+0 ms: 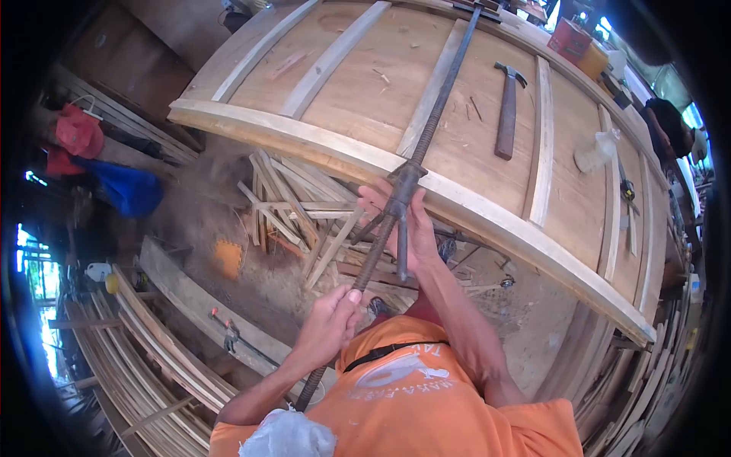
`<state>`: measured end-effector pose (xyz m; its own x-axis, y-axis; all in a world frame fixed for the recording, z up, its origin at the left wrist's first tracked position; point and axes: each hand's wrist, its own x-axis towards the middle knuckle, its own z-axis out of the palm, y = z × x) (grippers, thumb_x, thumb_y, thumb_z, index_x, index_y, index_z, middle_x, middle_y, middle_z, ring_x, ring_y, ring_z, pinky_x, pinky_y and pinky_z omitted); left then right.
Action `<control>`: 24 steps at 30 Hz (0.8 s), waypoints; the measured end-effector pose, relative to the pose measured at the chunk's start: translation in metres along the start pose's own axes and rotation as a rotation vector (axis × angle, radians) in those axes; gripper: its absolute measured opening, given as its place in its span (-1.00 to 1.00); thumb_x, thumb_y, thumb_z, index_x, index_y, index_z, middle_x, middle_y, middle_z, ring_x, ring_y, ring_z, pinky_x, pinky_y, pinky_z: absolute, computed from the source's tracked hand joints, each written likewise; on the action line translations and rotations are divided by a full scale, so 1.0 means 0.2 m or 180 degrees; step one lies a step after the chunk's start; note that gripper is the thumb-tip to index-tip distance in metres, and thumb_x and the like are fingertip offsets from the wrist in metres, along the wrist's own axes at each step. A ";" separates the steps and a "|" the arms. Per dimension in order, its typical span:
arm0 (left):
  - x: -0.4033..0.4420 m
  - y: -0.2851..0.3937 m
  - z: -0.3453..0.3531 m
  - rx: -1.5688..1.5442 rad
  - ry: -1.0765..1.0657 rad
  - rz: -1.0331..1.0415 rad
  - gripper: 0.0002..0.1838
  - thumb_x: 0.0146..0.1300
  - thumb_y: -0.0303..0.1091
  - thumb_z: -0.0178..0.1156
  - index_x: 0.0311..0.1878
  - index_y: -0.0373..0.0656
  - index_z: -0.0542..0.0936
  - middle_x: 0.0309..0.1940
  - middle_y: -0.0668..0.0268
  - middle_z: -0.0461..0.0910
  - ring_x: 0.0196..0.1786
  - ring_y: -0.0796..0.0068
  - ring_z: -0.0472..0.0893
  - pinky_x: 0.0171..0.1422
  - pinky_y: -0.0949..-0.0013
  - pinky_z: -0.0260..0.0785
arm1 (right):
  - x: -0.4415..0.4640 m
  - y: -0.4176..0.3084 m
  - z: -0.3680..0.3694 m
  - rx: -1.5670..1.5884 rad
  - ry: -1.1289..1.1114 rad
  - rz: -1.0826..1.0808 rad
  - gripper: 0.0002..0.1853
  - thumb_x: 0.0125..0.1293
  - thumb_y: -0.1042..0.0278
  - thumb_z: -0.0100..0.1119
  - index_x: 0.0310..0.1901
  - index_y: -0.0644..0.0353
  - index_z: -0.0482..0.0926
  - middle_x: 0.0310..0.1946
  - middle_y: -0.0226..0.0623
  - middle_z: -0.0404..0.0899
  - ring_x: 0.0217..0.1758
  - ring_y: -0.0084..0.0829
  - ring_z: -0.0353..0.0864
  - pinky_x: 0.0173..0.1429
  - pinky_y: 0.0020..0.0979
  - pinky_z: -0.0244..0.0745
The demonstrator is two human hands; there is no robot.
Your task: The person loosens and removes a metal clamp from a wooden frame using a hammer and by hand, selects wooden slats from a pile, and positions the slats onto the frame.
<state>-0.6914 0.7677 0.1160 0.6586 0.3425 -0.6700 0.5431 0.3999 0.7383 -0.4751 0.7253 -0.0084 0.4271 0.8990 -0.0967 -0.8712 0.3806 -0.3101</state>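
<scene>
A long bar clamp (442,114) with a threaded rod lies across a wooden frame panel (358,80). Its sliding head (404,186) sits against the panel's near edge strip (487,206). My left hand (329,324) is closed around the threaded rod below the head. My right hand (417,240) cups the head from beneath, thumb on one side and fingers on the other; the clamp covers part of its palm. A hanging metal handle (402,247) crosses in front of this hand. At the far edge, the rod reaches another clamp part (478,9).
On the panel lie a claw hammer (509,110), a clear plastic container (596,152) and loose nails. Scrap wood strips (293,202) are piled under the panel. Stacked boards (145,358) stand at left. Another person (670,126) is at the far right.
</scene>
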 end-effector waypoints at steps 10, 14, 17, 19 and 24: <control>0.01 -0.04 -0.01 -0.0104 -0.0050 0.0024 -0.61 0.71 0.00 0.00 0.09 -0.17 0.54 -0.50 0.55 0.30 -0.57 0.78 0.21 -0.54 0.56 0.07 | -0.03 -0.01 -0.02 0.0469 0.0790 -0.0187 -0.60 0.57 -0.03 0.24 0.10 0.17 0.60 -0.11 -0.28 0.67 0.05 -0.28 0.64 0.29 -0.11 0.57; 0.05 -0.12 0.02 0.0018 0.0005 0.0089 -0.64 0.72 -0.03 -0.02 0.05 -0.16 0.53 -0.50 0.55 0.29 -0.58 0.77 0.21 -0.54 0.56 0.08 | 0.01 0.05 -0.18 0.0802 0.0751 -0.0154 -0.74 0.63 0.19 0.12 0.08 0.21 0.60 -0.11 -0.15 0.69 0.00 -0.21 0.70 0.23 -0.09 0.64; 0.05 -0.13 0.05 0.0007 -0.0054 0.0091 -0.66 0.72 -0.05 -0.03 0.03 -0.15 0.53 -0.50 0.54 0.30 -0.58 0.77 0.22 -0.53 0.56 0.09 | 0.01 0.04 -0.18 0.1041 0.0905 -0.0185 -0.80 0.63 0.36 0.05 0.06 0.29 0.59 -0.12 -0.08 0.70 -0.01 -0.16 0.73 0.23 -0.06 0.66; 0.05 -0.15 0.06 0.0046 -0.0022 0.0156 -0.66 0.72 -0.06 -0.03 0.04 -0.15 0.53 -0.50 0.54 0.31 -0.58 0.76 0.22 -0.53 0.56 0.10 | -0.01 0.04 -0.15 0.1088 0.0951 -0.0149 -0.80 0.62 0.41 0.00 0.06 0.32 0.58 -0.12 -0.08 0.69 0.00 -0.15 0.72 0.24 -0.05 0.64; 0.04 -0.15 0.05 -0.0075 -0.0058 0.0172 -0.65 0.72 -0.05 -0.03 0.03 -0.16 0.53 -0.49 0.54 0.31 -0.58 0.76 0.23 -0.53 0.55 0.12 | 0.00 0.06 -0.21 0.0937 0.1001 -0.0142 -0.79 0.61 0.43 -0.01 0.08 0.33 0.56 -0.10 -0.10 0.68 0.01 -0.16 0.71 0.26 -0.07 0.63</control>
<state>-0.6968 0.7500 0.0902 0.6960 0.3487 -0.6276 0.4942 0.4014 0.7711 -0.4743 0.7213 -0.0516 0.4791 0.7879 -0.3869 -0.8627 0.5039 -0.0420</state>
